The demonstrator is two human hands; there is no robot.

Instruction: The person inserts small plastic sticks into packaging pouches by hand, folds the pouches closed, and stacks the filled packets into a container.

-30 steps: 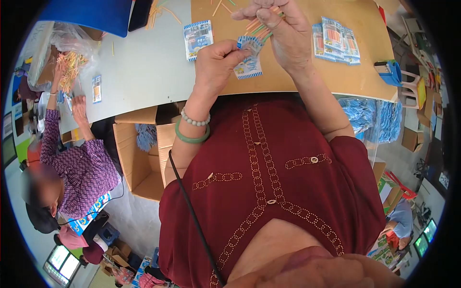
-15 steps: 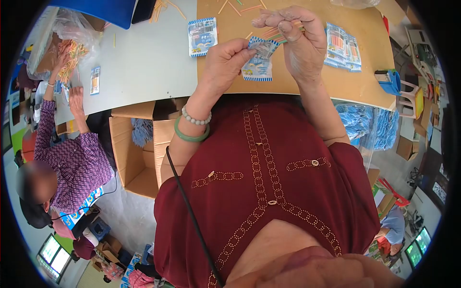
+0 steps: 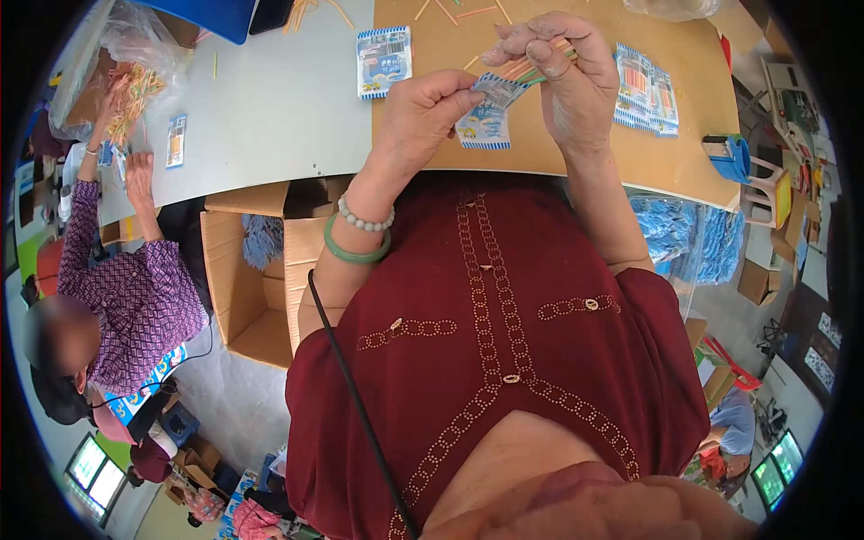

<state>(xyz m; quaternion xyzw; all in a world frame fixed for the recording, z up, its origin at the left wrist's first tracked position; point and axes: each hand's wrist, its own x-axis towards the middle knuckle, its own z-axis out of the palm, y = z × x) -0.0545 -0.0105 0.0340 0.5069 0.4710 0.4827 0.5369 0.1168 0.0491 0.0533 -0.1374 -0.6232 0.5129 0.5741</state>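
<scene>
My left hand [image 3: 427,112] is closed, pinching the upper edge of a small blue-and-white plastic packet [image 3: 486,126]. Thin sticks [image 3: 549,61] in pink, orange and green lie as a bundle in my right hand [image 3: 576,85], held between thumb and fingers. Their lower ends meet the packet's mouth; how far inside they reach I cannot tell. Whitish powder coats my right fingers. Left of my hands a similar packet [image 3: 384,63] lies flat on the table. Several packets filled with sticks [image 3: 646,90] overlap to the right of my right hand.
Loose sticks [image 3: 459,13] lie along the table's far side. At the right edge stands a blue holder [image 3: 727,157]. An open cardboard box [image 3: 256,306] sits below the table. On the left, a co-worker's hands [image 3: 139,184] are near a stick pile [image 3: 135,94] in clear plastic.
The sticks have come slightly further down at the packet's mouth, and the packet's opening looks wider. The co-worker's hands have shifted only slightly.
</scene>
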